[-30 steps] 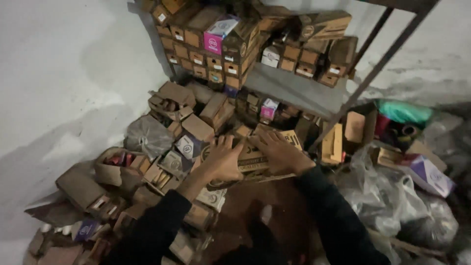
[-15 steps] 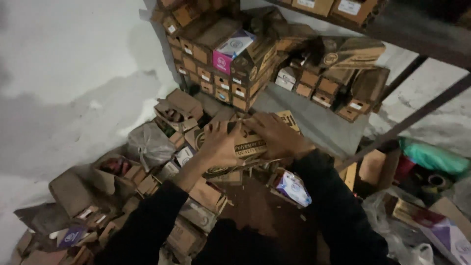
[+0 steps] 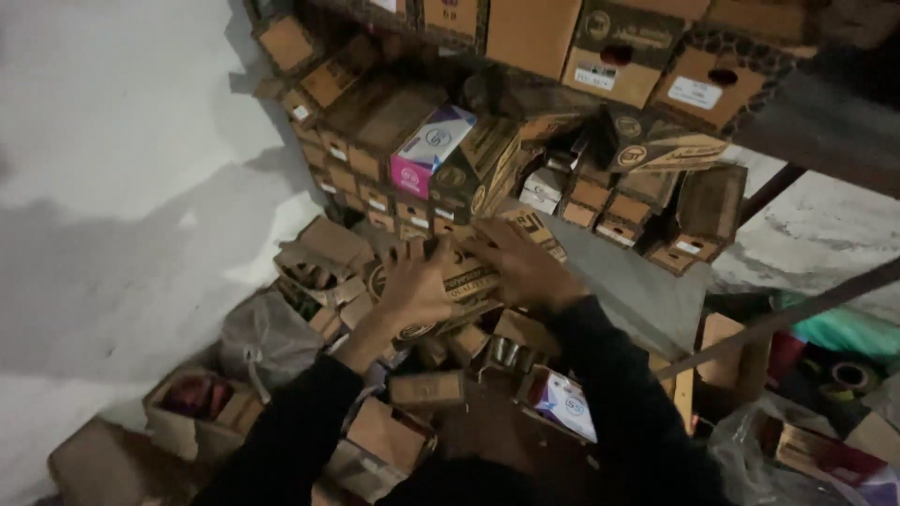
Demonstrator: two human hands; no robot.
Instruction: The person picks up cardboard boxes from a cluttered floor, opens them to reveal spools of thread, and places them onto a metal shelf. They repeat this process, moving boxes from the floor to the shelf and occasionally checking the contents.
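Both my hands grip a flattened brown cardboard box [image 3: 469, 281] with dark print, held up in front of a shelf of boxes. My left hand [image 3: 412, 286] clasps its left end, fingers spread over the top. My right hand [image 3: 516, 262] covers its right end. Dark sleeves reach down to both wrists. Just behind the box stand rows of small brown cartons [image 3: 394, 206] on the shelf, and a pink and white box [image 3: 433, 145] lies on top of them.
A grey metal shelf [image 3: 637, 281] with a slanted brace carries the stacked cartons. Below lies a heap of open and crushed cartons [image 3: 403, 431], a grey plastic bag [image 3: 267, 337] and a white and blue packet [image 3: 562, 403]. A white wall is left; bags and tape rolls [image 3: 844, 375] lie right.
My hands lifted the flattened box from the heap on the floor up to shelf height. The view tilted upward and closer to the shelf.
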